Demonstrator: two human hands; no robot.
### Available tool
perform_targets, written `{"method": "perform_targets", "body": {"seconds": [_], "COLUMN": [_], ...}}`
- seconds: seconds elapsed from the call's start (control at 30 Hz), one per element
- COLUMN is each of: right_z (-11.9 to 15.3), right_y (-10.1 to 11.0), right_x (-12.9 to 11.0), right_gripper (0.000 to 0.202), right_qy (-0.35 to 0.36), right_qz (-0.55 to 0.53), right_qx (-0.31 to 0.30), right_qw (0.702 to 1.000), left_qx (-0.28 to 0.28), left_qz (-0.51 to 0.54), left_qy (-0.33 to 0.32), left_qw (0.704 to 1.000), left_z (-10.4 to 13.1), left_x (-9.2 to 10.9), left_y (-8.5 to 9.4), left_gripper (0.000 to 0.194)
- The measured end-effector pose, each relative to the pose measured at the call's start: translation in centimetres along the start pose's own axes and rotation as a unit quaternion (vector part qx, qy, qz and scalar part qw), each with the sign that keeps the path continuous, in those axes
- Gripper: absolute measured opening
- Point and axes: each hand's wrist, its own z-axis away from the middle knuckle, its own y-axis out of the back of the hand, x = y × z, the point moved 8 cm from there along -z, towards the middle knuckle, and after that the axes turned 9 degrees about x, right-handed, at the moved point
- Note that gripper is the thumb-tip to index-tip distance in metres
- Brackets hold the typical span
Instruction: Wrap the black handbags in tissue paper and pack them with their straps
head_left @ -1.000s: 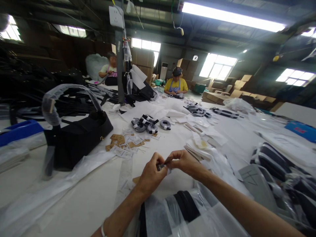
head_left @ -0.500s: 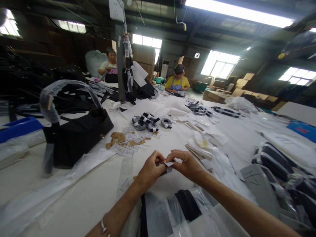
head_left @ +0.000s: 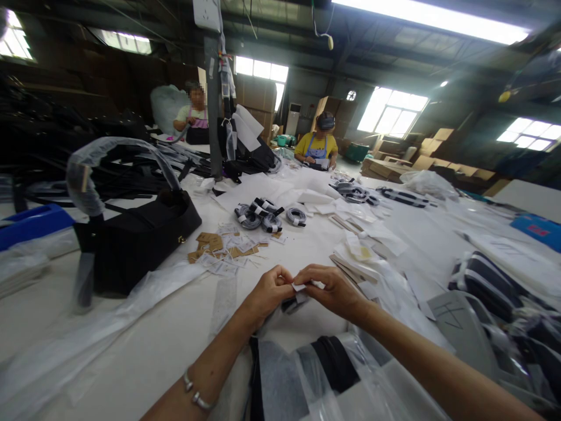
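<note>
My left hand (head_left: 267,293) and my right hand (head_left: 333,289) meet above the table, fingertips pinched together. Between them is a small white paper strip (head_left: 300,287), which both hold. Under the strip hangs a dark grey piece (head_left: 289,306), perhaps a coiled strap; the fingers cover most of it. Closer to me lies a black and grey item in clear plastic (head_left: 333,362), below my wrists. Beyond my hands are several coiled straps (head_left: 295,217) bound with white bands. Brown and white hang tags (head_left: 223,251) lie in a loose heap left of them.
A black handbag (head_left: 140,245) with a wrapped handle stands on the left, near a blue tray (head_left: 37,222). Paper and plastic sheets (head_left: 372,275) spread to the right, beside striped wrapped straps (head_left: 486,283). A grey post (head_left: 213,111) rises behind; two people sit farther back.
My hands stay pinched together at the strip, shifting only slightly. More of the dark grey piece shows beneath them. The far person in yellow has raised their head a little.
</note>
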Motion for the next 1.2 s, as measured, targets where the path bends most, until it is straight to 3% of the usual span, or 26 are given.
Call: {"method": "perform_targets", "body": {"seconds": [0.23,0.43,0.63,0.97,1.2], "right_z": [0.5,0.6,0.6,0.9,0.8], "right_y": [-0.9,-1.5,-1.9,-2.1,-2.0], "right_x": [2.8,3.2,3.3,4.4,4.6], "right_gripper": [0.03,0.037,0.043,0.039,0.038], "right_qy": [-0.162,-0.222,-0.252,-0.262,-0.266], "right_qz": [-0.059,-0.144,-0.185,-0.199,-0.194], "right_qx": [0.007,0.023,0.022,0.073,0.088], "right_qw": [0.985,0.964,0.95,0.941,0.94], "left_qx": [0.022,0.025,0.03,0.041,0.037], "left_qz": [-0.059,-0.048,-0.037,-0.025,-0.022], "left_qy": [-0.034,-0.029,-0.025,-0.013,-0.009], "left_qw": [0.997,0.998,0.999,0.999,0.999], "left_z": [-0.6,-0.8,-0.9,-0.9,-0.8], "left_x": [0.0,-0.5,-0.7,-0.7,-0.7], "left_y": [0.7,0.8,1.0,1.4,1.3], "left_gripper": [0.023,0.025,0.026,0.035,0.03]}}
